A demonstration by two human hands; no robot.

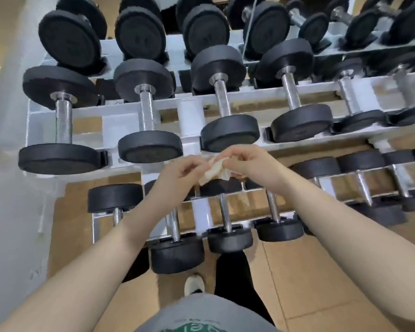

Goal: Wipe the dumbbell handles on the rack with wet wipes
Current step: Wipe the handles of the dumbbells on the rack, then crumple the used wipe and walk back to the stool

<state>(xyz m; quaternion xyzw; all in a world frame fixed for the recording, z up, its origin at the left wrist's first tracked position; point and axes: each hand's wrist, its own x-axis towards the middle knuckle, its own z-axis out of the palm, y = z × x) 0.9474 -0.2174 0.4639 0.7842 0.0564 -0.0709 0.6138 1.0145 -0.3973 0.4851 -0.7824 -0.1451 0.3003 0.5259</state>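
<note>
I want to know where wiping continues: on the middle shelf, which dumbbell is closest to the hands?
The third dumbbell from the left; its front weight sits just above the wipe both hands hold.

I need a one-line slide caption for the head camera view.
Left hand and right hand hold a crumpled white wet wipe before the white steel rack of black dumbbells.

Hardly any writing can be read here. The one printed mark is green lettering on the grey shirt (201,315) at 6 o'clock, at the bottom edge of the view; it is seen upside down and cut off by the frame, so the letters cannot be made out. The black end plates of the dumbbells (70,37) at 11 o'clock bear faint raised marks that could be weight numbers, but they are too blurred to read.
</note>
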